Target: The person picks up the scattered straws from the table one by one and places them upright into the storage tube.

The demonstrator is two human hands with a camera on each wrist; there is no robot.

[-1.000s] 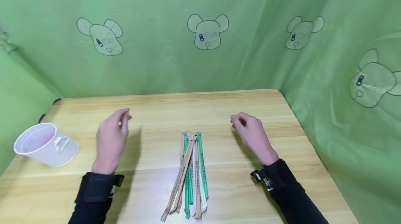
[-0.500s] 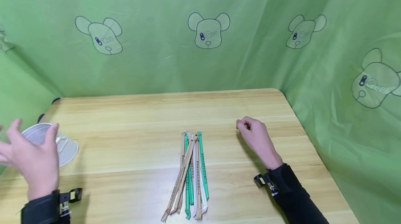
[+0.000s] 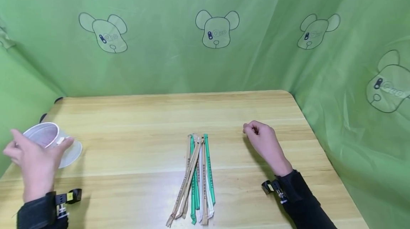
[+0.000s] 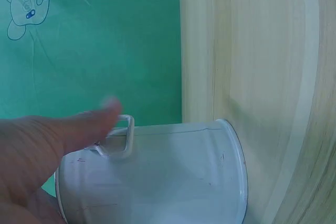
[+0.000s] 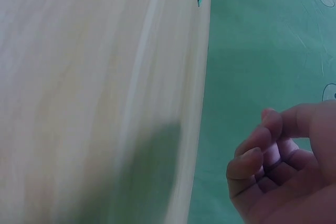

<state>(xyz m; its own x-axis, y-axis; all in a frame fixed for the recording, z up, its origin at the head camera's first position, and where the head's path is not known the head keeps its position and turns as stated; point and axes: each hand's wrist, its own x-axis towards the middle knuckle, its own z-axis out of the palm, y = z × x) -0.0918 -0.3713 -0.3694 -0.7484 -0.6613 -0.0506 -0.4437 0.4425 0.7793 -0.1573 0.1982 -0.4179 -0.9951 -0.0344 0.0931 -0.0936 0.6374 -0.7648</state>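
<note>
Translucent cup (image 3: 72,155) at the tabletop's (image 3: 134,193) 9 o'clock, long axis running 10 to 4 in the head view, mouth toward 10. Left hand (image 3: 36,161) covers part of its near side — thumb and fingers spread wide around it, thumb tip blurred, firm contact unclear. Right hand (image 3: 264,141), between 2 and 3, curls loosely around nothing — wrist aimed between 10 and 11.

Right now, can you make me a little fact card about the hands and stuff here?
Left hand: at the cup, thumb by its handle; gripping or not, I can't tell
Right hand: loosely curled, holding nothing
Cup: whitish, on the table's left side
Wrapped sticks: green, brown and white, lying between the hands
Backdrop: green cloth, animal-face outlines
</note>
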